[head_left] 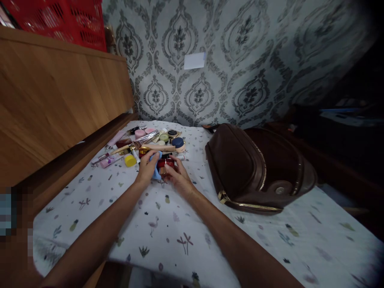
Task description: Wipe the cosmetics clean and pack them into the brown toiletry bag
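My left hand (146,169) is closed on a light blue cloth (156,173) and presses it against the side of a small jar with a dark red, shiny lid (166,163). Fingers and thumb of my right hand (181,179) grip that jar from the right; its lower part looks amber. Just beyond my hands lies a cluster of cosmetics: a yellow-capped jar (130,161), a pink-lidded jar (140,134), a navy-lidded jar (177,143), a clear tube (146,139) and a long beige tube (158,148). My fingers hide part of the cloth.
A brown leather bag (240,168) with gold zips lies on the right of the patterned tablecloth (156,248). Along the left stands a wooden cabinet (66,88) with a red plastic basket (63,20) on top. Patterned wallpaper (180,36) closes off the back.
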A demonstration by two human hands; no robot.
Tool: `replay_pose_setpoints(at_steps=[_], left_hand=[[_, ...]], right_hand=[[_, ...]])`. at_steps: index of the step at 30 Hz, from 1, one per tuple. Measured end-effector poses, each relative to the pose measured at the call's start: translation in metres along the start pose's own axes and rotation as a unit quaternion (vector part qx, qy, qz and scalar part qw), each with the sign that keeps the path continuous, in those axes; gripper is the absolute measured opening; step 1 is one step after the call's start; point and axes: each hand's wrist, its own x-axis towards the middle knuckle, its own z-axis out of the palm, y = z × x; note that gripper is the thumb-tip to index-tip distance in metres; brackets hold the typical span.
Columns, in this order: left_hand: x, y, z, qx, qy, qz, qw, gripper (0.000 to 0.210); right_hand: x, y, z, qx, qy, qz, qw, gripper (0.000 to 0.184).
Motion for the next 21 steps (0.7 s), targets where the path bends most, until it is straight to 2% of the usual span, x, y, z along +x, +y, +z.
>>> replay_pose_setpoints(at_steps=[3, 6, 8, 12, 14, 16, 21], left_hand=[[0.001, 0.0, 0.0, -0.03, -0.006, -0.008, 1.0, 0.032], [0.0, 0.005, -0.001, -0.032, -0.047, 0.0, 0.998, 0.033], [-0.001, 0.009, -0.003, -0.019, -0.08, 0.03, 0.996, 0.031], [-0.005, 0.018, -0.006, 0.065, -0.207, 0.139, 0.966, 0.026], [-0.006, 0.02, -0.005, 0.097, -0.246, 0.16, 0.951, 0.027], [-0.006, 0.018, -0.005, 0.1, -0.234, 0.15, 0.955, 0.032], [0.001, 0.005, -0.005, 0.055, -0.137, 0.059, 0.987, 0.034]], right_hand=[[0.003, 0.003, -0.002, -0.047, 0.006, -0.034, 0.998, 0.068], [0.006, 0.005, -0.004, -0.099, 0.038, -0.062, 0.992, 0.07], [0.007, 0.006, -0.006, -0.162, 0.061, -0.086, 0.981, 0.068], [0.002, 0.005, -0.006, -0.335, 0.106, -0.15, 0.924, 0.07], [-0.001, 0.003, -0.005, -0.386, 0.126, -0.155, 0.9, 0.073], [-0.003, 0.002, -0.003, -0.413, 0.136, -0.147, 0.888, 0.075], [-0.004, 0.004, -0.001, -0.453, 0.133, -0.144, 0.87, 0.085]])
